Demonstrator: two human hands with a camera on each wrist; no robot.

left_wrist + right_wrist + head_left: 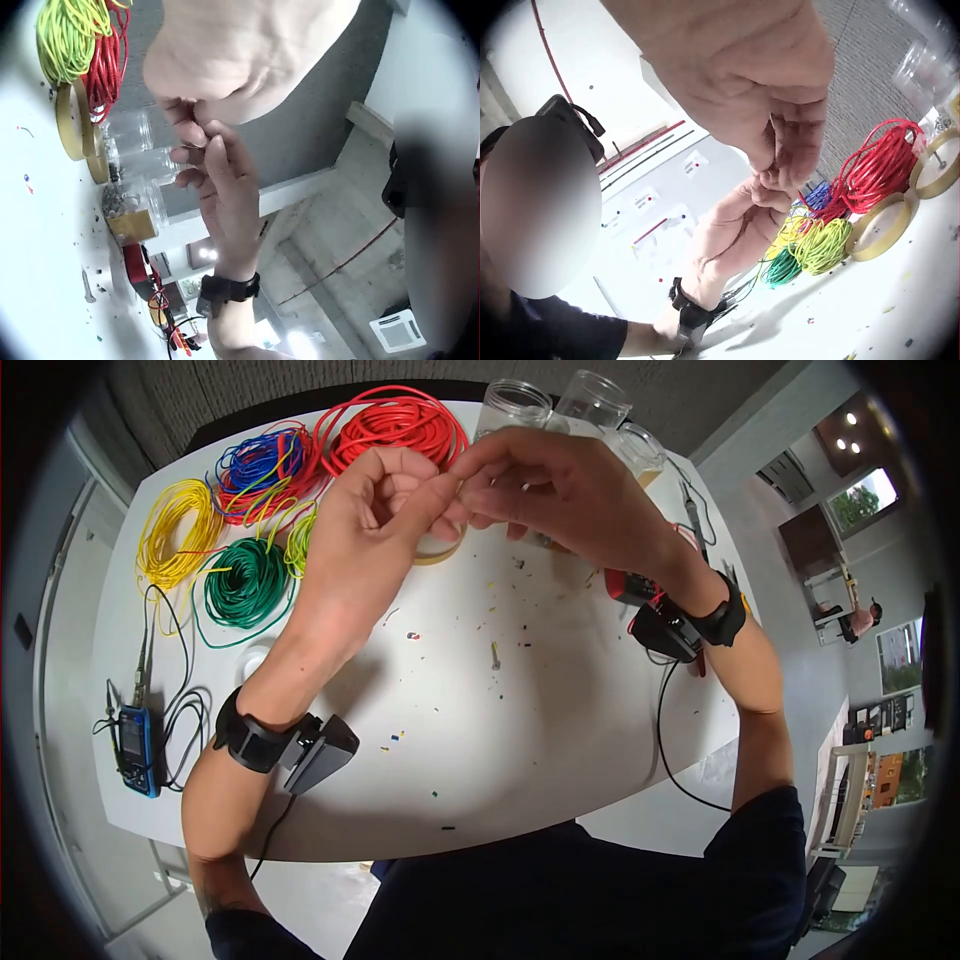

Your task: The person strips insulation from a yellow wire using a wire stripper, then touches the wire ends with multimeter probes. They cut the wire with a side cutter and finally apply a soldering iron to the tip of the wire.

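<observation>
Both hands are raised over the white table, their fingertips meeting in front of the red wire coil (pixel 395 435) in the head view. The left hand (pixel 365 545) pinches with thumb and forefinger, its other fingers curled. Opposite it, the right hand (pixel 575 495) pinches at the same spot, palm side down. Something tiny sits between the fingertips, mostly hidden; I cannot tell what it is. In the left wrist view, the right hand (pixel 229 180) reaches up to the left fingertips. The right wrist view shows the left hand (pixel 735 232) just below the right one.
Yellow (pixel 180 535), blue (pixel 255 465) and green wire coils (pixel 245 585) lie at left, above a blue handheld meter (pixel 137 745) with leads. Tape rolls (pixel 881 229) and clear jars (pixel 515 405) stand behind the hands. A screw (pixel 495 655) and scraps dot the tabletop.
</observation>
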